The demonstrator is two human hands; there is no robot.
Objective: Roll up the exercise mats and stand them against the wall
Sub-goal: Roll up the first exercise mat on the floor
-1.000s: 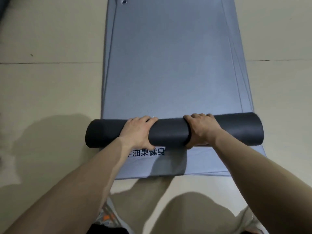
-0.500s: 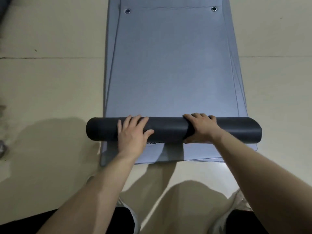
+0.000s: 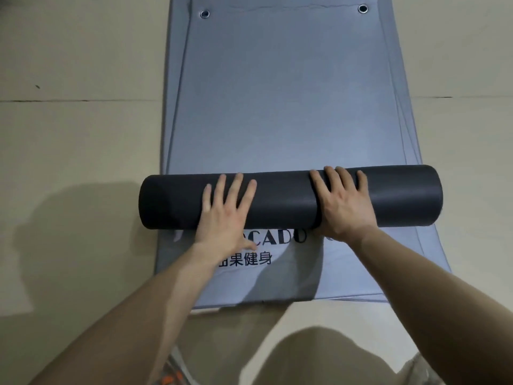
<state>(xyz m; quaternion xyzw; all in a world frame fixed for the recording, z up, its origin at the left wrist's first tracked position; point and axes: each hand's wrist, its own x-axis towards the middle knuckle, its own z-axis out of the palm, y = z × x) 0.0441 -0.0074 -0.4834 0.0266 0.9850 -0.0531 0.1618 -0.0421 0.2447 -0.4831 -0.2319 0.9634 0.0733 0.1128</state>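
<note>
— Beige floor (image 3: 69,151), grey mat (image 3: 291,107) flat on it?
— Yes. Dark roll (image 3: 283,201) lies crosswise on its near part, just beyond the lettering (image 3: 249,258).
— Hands?
— Left hand (image 3: 224,215) and right hand (image 3: 344,207) both press flat on the roll's top. Fingers straight, slightly spread, clamped on nothing.

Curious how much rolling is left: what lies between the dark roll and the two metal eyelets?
In the head view, only bare, flat grey mat lies between the dark roll and the eyelets; nothing rests on it.
</note>
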